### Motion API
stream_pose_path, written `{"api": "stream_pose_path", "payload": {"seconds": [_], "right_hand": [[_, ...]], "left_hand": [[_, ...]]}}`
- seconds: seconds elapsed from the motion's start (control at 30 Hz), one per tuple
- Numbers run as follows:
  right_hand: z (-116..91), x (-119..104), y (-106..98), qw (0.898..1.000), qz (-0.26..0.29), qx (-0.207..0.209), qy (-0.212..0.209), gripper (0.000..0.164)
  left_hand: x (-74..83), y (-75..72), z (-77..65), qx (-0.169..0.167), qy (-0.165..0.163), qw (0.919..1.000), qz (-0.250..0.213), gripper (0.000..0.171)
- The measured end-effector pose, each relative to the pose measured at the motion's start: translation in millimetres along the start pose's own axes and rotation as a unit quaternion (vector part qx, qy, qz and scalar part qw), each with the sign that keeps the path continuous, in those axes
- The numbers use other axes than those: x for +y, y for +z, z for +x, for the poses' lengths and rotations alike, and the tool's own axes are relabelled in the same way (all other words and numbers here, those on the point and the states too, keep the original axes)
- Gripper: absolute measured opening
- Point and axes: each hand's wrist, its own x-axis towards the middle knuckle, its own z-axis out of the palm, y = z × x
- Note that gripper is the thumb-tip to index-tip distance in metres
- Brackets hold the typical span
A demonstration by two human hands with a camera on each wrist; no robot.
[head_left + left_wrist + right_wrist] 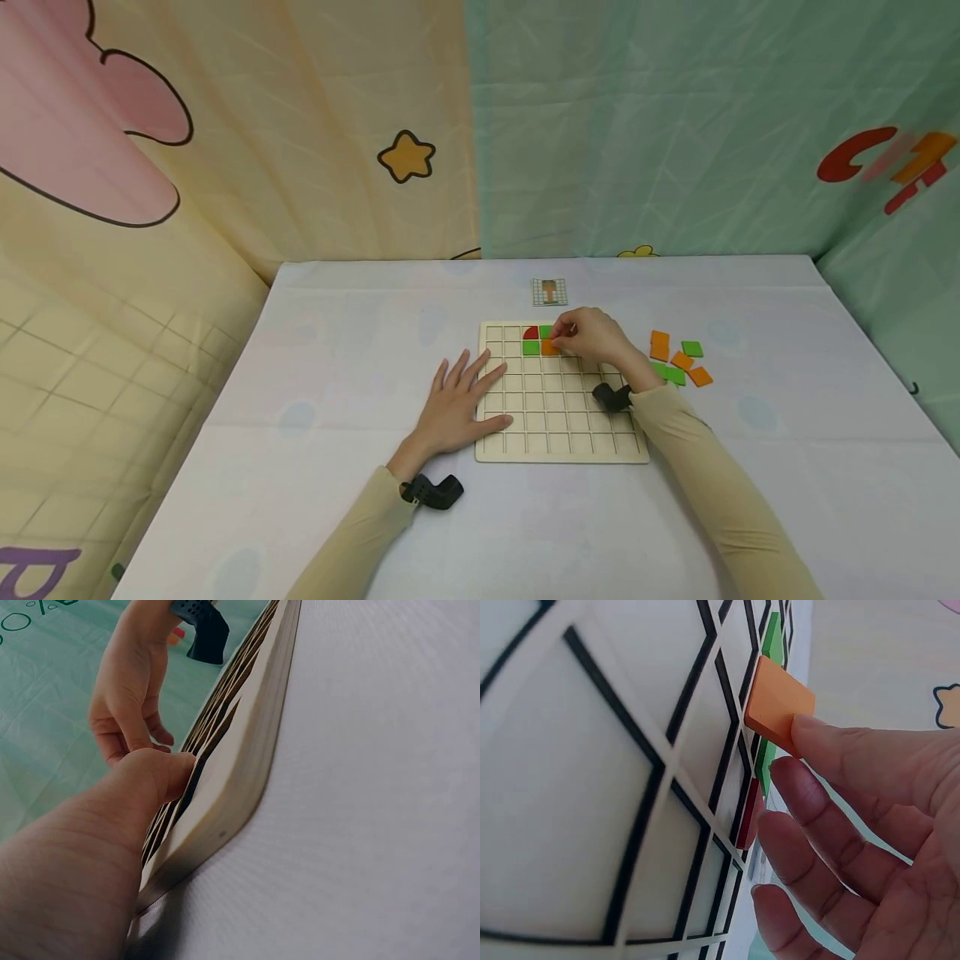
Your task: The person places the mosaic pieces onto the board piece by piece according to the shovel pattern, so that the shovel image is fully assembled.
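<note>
A cream grid board [558, 425] lies on the table. My left hand [453, 408] rests spread over its left edge, thumb reaching onto the grid; in the left wrist view the thumb [176, 774] touches the rim. With thumb and fingers, my right hand [592, 335] pinches an orange square tile [780, 701] at the board's upper part, where the tile stands tilted against the grid. Beside it in the grid sit a red rounded tile [531, 332], a green tile [531, 347] to the left, and another green tile [545, 332] behind.
Right of the board lie several loose orange tiles [659, 344] and green tiles [692, 348], some overlapping. A small card with a gridded picture [550, 292] lies behind the board. Printed curtains [645, 125] hang beyond the white-covered table [360, 350].
</note>
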Motion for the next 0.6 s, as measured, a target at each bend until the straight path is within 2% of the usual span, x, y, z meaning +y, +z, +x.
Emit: {"api": "stream_pose_path", "payload": {"seconds": [0.6], "right_hand": [[4.3,-4.8,0.5,0.999,-0.044,0.018,-0.005,0.005]], "left_hand": [[0.1,-0.3,-0.2,0.005,0.003,1.0000,0.003,0.077]]}}
